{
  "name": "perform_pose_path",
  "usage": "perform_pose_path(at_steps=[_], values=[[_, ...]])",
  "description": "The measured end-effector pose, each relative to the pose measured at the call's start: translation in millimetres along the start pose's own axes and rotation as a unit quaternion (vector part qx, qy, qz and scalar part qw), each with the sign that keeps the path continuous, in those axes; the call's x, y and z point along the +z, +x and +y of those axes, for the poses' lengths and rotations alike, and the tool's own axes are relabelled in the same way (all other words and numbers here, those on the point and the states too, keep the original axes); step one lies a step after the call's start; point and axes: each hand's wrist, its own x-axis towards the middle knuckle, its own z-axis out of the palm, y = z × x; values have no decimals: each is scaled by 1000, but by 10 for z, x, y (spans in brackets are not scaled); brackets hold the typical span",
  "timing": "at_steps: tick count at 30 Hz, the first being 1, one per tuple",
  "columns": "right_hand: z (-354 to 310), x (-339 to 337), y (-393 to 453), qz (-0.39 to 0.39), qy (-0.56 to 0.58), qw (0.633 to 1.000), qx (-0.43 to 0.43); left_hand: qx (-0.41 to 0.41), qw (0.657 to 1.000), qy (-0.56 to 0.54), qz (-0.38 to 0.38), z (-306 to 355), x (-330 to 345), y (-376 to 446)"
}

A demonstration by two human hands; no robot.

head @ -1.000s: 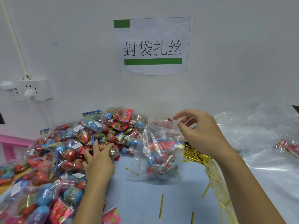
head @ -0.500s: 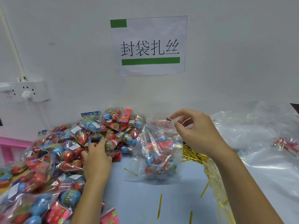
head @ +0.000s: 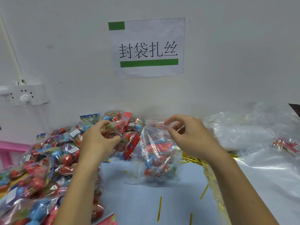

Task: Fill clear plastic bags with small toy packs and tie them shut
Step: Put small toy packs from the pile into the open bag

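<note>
White wall (head: 227, 46) with paper sign (head: 146, 47), power strip (head: 24, 95), perhaps pink furniture (head: 11, 147) at left.

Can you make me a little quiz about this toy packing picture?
1. True or false: the left hand holds a toy pack.
2. What does the right hand pinch? A) a gold twist tie B) the mouth of the clear bag C) the paper sign
3. What colour are the twist ties on the table?

Key: 1 true. 2 B. 3 gold.
</note>
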Motion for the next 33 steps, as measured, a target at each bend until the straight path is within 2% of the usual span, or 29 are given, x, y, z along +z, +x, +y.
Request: perform_pose_path(at_steps=[2, 4, 8, 10, 14, 16, 19, 23, 27, 29, 33], values=[[-21, 17, 8, -21, -10, 1000, 8, -7, 995, -100, -25, 63, -28, 1], [-72, 41, -4, -45, -19, 999, 15, -25, 970, -236, -61, 140, -44, -23], [-138, 95, -30, -52, 7, 999, 3, -69, 878, -448, -156, 297, -27, -84], [-169, 108, -27, -29, 58, 998, -24, -71, 843, -491, -206, 365, 7, -116], [-238, 112, -3, 51, 126, 988, -75, -81, 804, -523, -272, 455, 96, -190], [-247, 103, 3, 64, 135, 986, -73, -81, 789, -524, -310, 481, 120, -216], [-211, 66, 5, 54, 147, 986, -53, -99, 795, -501, -327, 487, 163, -220], [-135, -50, 15, 91, 187, 978, 8, -155, 817, -505, -232, 433, 244, -169], [-53, -169, 40, 146, 281, 941, 116, -186, 857, -454, -159, 311, 307, -118], [-19, -193, 39, 142, 297, 933, 148, -193, 868, -437, -140, 301, 336, -120], [-24, -174, 40, 95, 333, 923, 170, -202, 845, -475, -140, 323, 385, -147]])
